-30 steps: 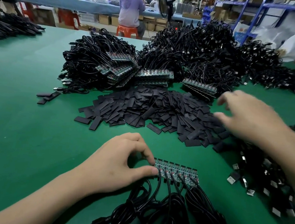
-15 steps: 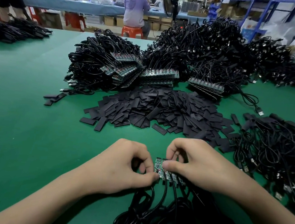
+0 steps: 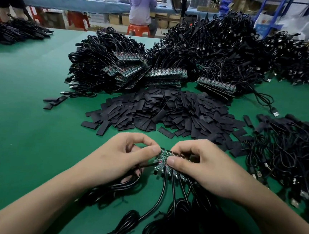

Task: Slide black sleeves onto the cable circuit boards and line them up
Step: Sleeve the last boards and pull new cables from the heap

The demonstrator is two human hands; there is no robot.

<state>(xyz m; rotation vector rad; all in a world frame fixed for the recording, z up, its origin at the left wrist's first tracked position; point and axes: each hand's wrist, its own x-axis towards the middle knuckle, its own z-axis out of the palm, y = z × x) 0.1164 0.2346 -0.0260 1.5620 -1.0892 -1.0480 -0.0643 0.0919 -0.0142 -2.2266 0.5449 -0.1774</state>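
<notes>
Right up front, got a tangle of coiled black cables [image 3: 159, 220] on the green table [image 3: 27, 133], with leads running up into a short strip of little green circuit boards [image 3: 162, 161], bare and lying just ahead of the coils. Left hand [image 3: 120, 156] pinching the left end of that strip between thumb and forefinger, one lead tucked under the palm. Right hand [image 3: 207, 170] clamped on the same strip just beside it, thumb on the near side, fingers curled over the far edge. Just past the knuckles, a big loose pile of flat black sleeves [image 3: 169, 110]. Off to the right, another mess of cables with USB plugs [image 3: 292, 157]. Behind the sleeves, stacked board strips [image 3: 164, 74] fronting a huge cable heap [image 3: 212, 39]. Way back, someone in a purple shirt [image 3: 141, 5] sat on an orange stool [image 3: 139, 29].
</notes>
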